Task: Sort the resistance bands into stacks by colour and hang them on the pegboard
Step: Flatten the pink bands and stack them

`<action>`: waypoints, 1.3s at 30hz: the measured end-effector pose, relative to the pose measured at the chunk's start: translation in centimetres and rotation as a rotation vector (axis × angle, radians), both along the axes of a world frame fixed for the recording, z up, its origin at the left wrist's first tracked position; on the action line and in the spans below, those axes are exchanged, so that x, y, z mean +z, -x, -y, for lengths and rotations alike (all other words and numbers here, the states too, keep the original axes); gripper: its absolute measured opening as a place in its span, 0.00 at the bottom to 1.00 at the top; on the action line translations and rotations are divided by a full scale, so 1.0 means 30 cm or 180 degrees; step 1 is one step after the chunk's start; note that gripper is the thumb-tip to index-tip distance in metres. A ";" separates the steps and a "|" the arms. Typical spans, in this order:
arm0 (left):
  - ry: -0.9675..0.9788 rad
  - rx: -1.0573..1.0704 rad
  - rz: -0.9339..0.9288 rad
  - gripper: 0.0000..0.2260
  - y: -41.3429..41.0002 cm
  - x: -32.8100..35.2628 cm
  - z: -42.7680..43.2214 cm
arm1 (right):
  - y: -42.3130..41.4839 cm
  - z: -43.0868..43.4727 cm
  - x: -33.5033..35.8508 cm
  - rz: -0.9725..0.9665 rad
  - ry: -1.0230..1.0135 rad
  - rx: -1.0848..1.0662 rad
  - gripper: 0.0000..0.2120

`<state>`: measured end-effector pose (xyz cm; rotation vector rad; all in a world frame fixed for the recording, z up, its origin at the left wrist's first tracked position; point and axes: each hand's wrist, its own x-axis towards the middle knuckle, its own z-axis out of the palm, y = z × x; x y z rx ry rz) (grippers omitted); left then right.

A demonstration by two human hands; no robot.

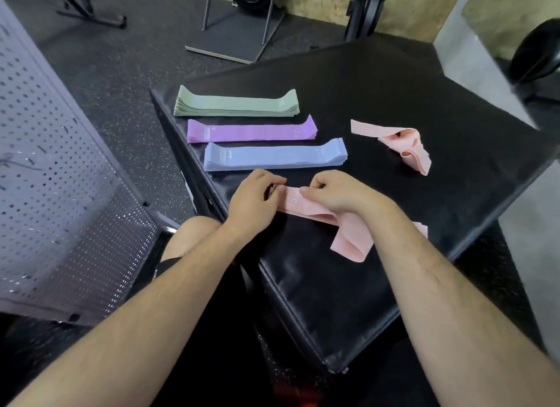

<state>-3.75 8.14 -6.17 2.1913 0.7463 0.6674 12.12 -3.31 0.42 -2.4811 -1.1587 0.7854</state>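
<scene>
Straightening a pink band at the near edge of the black padded worktop looks like the step in hand: the fourth and last colour is being built into a stack. The left hand has its fingers curled over the band's left end, gripping it against the surface, and the right hand pinches the band's top edge between thumb and fingers. Under the right wrist more pink fabric trails off in a loose loop, not yet flat.

Just beyond the hands lie three finished stacks, side by side and nearly parallel: the blue stack nearest, then the purple stack, then the green stack farthest. Well apart to the right sit the loose pink bands, crumpled and twisted together.

The next move probably calls for smoothing this band flat, squaring its ends, then fetching the tangled ones and untwisting each before laying it on top. Hanging has not begun; the perforated pegboard stands at the left, and I see no bands on it.

No bin, tray or box shows; every band lies directly on the worktop
</scene>
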 end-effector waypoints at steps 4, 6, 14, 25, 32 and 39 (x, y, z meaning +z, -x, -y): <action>-0.0041 0.0040 -0.0016 0.08 -0.003 -0.006 -0.003 | 0.004 -0.004 0.006 -0.0028 0.0118 -0.0051 0.14; -0.0074 0.0050 -0.0007 0.08 -0.005 -0.007 -0.001 | 0.006 -0.001 0.003 -0.0046 0.0106 -0.0095 0.14; -0.1617 -0.0012 -0.0310 0.19 0.002 -0.007 0.076 | 0.043 -0.002 0.000 0.0121 0.0031 -0.0185 0.11; -0.1289 -0.0471 -0.1210 0.28 -0.014 -0.035 0.095 | 0.009 0.047 0.057 -0.0102 0.0162 -0.0068 0.13; -0.1287 -0.0425 -0.1299 0.24 -0.013 -0.031 0.099 | -0.053 0.132 0.135 -0.0007 0.0519 -0.0112 0.15; -0.1338 -0.0374 -0.1235 0.27 -0.014 -0.036 0.102 | -0.053 0.138 0.149 -0.0040 0.0528 -0.0198 0.17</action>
